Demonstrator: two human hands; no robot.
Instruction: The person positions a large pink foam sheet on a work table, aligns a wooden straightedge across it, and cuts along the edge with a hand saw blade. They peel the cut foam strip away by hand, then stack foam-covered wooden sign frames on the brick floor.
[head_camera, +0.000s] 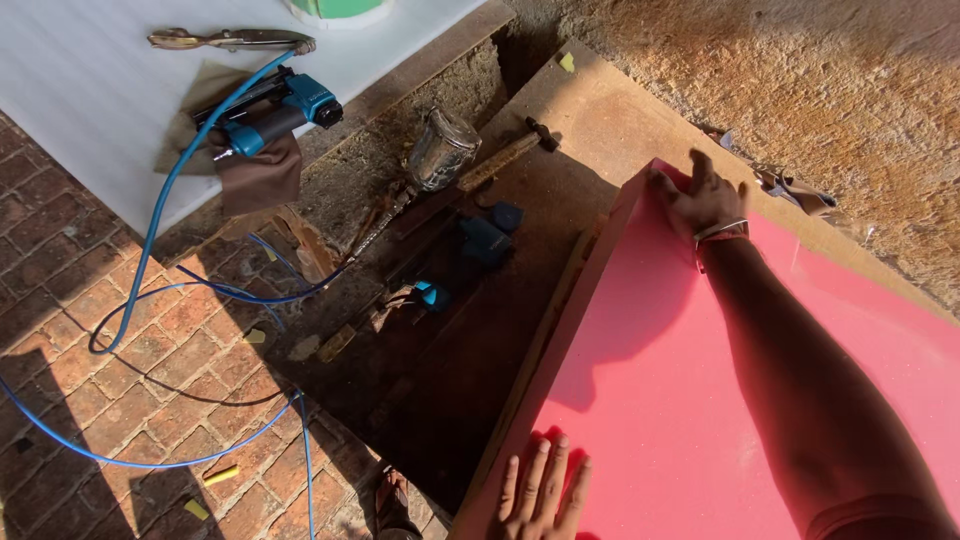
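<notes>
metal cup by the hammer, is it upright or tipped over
Tipped. The metal cup leans on its side on the dirt, its lidded top slanting toward the hammer. Whether it is full cannot be told.

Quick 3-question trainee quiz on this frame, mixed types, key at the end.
1. True or false: both hands rest on the pink panel.
2. The blue hose runs to which thing? A) metal can B) blue nail gun C) hammer
3. Fill in: the right hand sits at the panel's far ____.

Key:
1. True; the left hand lies flat near the panel's near edge.
2. B, the blue nail gun on the white board.
3. corner
</notes>
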